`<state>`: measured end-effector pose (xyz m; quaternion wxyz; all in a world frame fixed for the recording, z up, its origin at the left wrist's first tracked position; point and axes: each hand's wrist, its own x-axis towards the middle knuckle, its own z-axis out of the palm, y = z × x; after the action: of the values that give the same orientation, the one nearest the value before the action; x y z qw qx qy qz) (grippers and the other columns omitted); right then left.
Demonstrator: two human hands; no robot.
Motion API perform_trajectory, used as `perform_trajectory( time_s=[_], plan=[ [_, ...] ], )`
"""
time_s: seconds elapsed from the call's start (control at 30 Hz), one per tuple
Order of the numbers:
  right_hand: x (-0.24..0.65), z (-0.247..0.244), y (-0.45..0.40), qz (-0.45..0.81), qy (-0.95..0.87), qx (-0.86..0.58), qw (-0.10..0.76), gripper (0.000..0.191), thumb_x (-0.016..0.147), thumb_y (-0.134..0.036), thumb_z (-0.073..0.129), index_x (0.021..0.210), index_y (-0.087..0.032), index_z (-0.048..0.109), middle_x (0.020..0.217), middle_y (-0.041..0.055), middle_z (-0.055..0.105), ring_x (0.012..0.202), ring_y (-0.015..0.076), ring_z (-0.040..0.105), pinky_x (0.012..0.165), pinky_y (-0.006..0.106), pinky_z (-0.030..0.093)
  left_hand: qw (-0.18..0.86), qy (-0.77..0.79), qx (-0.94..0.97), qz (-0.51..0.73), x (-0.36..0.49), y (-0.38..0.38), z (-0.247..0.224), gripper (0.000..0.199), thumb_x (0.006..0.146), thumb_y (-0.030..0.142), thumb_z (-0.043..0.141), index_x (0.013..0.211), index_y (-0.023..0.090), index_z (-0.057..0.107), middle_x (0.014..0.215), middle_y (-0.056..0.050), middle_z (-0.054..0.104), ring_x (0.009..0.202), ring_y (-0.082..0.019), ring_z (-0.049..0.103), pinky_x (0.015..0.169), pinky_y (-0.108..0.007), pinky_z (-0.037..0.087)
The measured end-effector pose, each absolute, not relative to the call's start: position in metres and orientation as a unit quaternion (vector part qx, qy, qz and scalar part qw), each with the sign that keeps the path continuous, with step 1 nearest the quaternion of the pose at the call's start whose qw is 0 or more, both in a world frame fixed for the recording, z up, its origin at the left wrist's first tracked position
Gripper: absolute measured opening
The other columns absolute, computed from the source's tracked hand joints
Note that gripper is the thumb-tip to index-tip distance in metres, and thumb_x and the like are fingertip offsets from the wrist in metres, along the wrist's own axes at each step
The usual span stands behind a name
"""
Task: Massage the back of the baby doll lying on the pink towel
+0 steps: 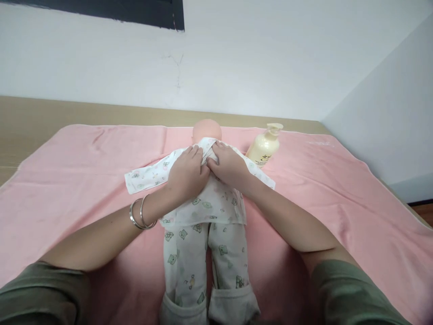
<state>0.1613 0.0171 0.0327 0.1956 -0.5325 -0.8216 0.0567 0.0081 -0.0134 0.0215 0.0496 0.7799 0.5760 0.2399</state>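
Observation:
A doll in a white long-sleeved shirt [206, 209] and trousers [189, 257] with small green animal prints lies stretched out, its smooth bare head [207, 130] at the far end. My left hand [189, 174] rests on the upper part of the shirt, fingers lying fairly flat and pointing up towards the neck. Beside it my right hand [230, 164] presses on the same area, also with extended fingers. Both thumbs come close together over the doll's middle, where the cloth is wrinkled. The doll's face does not show.
A pale yellow pump bottle [265, 146] stands to the right of the doll's head. Under everything spreads a pink cloth [84, 180] on a wooden surface [40, 115]. White walls [253, 58] rise behind and at the right.

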Motion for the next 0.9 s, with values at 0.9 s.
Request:
perform_trajectory(
  time_s=[0.9],
  plan=[
    [0.142,0.018,-0.028,0.009,-0.852,-0.484,0.198,0.063,0.097,-0.027,0.035,0.155,-0.003,0.036,0.164,0.0197,0.032,0.156,0.0352,0.022,0.128,0.055,0.025,0.146,0.594,0.727,0.312,-0.008,0.021,0.019,0.033,0.092,0.027,0.032,0.092,0.018,0.063,0.095,-0.012,0.071,0.090,-0.028,0.064,0.088,-0.046,0.053]
  ],
)
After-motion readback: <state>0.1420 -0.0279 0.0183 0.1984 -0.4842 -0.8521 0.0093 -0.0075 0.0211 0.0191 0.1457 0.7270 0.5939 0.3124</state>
